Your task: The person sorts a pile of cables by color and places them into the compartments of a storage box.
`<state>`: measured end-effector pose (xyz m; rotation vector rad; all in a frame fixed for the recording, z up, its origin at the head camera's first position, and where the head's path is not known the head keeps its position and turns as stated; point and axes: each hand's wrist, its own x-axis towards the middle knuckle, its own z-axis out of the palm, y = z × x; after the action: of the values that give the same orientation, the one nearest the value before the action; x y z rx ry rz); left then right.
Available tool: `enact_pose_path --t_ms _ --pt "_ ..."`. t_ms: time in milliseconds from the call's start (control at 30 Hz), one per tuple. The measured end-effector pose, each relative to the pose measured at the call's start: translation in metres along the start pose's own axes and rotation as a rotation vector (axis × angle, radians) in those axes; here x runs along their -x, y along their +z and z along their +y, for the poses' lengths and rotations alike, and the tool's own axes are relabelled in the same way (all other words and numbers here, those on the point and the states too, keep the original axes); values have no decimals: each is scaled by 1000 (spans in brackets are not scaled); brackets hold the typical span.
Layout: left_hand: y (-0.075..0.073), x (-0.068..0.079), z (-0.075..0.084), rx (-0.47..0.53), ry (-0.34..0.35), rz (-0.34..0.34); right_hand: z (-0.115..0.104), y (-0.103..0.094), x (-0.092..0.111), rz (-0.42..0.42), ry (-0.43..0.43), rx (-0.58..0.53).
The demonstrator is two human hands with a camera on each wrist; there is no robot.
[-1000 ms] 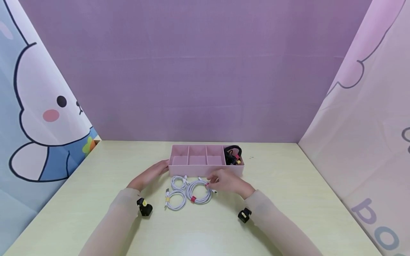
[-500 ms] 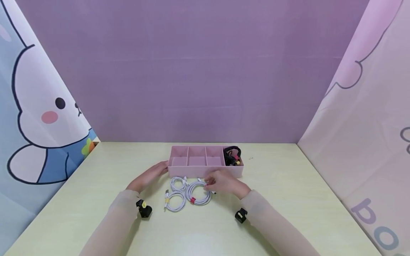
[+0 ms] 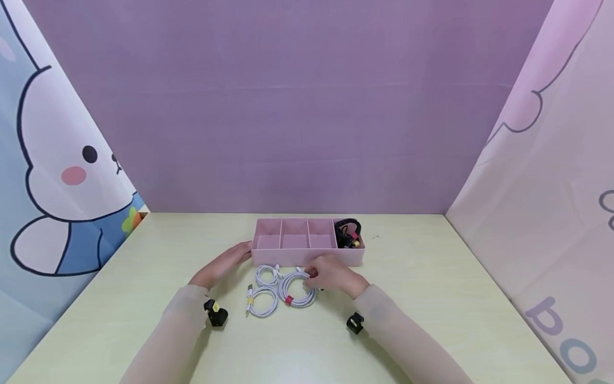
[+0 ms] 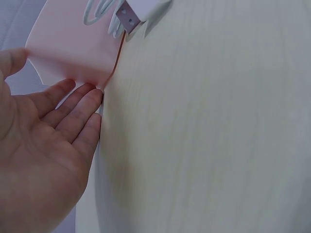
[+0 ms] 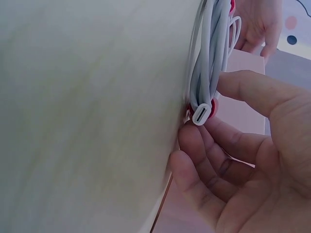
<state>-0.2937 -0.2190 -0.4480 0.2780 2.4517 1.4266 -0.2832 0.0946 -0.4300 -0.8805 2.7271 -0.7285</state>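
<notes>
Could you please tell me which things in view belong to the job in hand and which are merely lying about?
Apparently part of the job:
large white cable coil, pinched by the right hand
pink divided box, touched by the left hand
two smaller white cable coils
black cables, in the box

Just surroundings:
table
purple backdrop
cartoon-print cloth
</notes>
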Motion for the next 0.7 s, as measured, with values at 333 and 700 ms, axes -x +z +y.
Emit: enact_pose_path --t_ms 333,700 --pt "0 -1 0 -14 2 2 2 1 2 2 23 -48" --pt "-1 0 0 -13 6 -1 1 -2 4 13 47 -94"
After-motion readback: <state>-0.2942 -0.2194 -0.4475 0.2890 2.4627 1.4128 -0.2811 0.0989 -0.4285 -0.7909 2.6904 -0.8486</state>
